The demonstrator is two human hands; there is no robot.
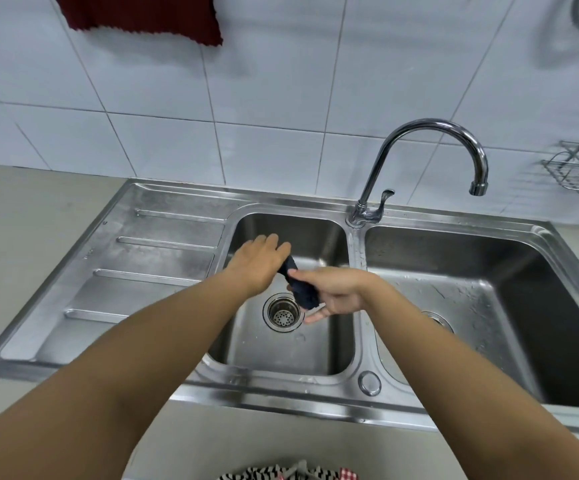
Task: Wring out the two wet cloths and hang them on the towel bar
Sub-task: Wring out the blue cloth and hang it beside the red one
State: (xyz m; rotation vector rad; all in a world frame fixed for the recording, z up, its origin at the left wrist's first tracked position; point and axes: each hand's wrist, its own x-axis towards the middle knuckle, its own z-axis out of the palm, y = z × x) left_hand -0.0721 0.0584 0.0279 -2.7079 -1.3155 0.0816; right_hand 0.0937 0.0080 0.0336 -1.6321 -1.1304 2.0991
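Cloth (300, 289) is soft, soggy and slippery, bunched right above the drain (283, 314); my left hand (258, 263) and right hand (336, 292) each clamp one end. Grab ends, twist opposite ways.

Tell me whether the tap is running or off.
Off. No water falls from the tap spout into the sink, while both hands twist the dark cloth over the left basin.

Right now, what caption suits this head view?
Both hands twist a dark cloth over the left sink basin.
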